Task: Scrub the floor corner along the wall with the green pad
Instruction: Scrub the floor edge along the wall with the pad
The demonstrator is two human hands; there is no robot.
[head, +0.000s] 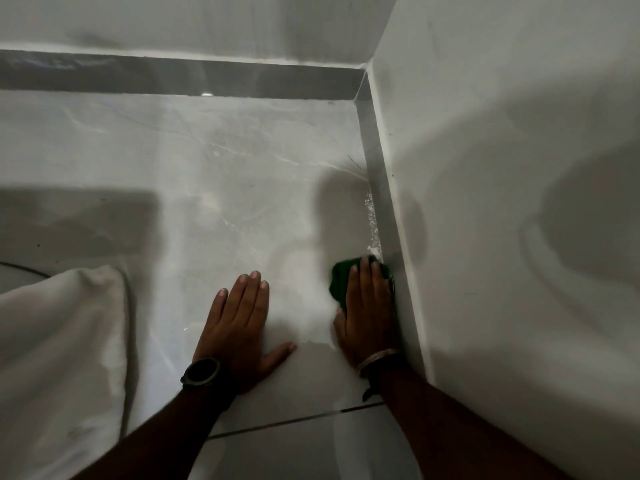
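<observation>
Probably wet, the floor (214, 161) could let the flat, empty left hand (239, 327) slip while the right hand (369, 306) presses the green pad (341, 277) against the skirting (384, 202).

Most of the green pad (341, 280) is covered by the right hand (369, 310) at right of centre. The white cloth (59, 358) is cut off by the left edge, both forearms by the bottom edge.

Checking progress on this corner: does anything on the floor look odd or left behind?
Yes: white foamy residue lines the floor edge along the skirting, just beyond the green pad under the right hand.
</observation>
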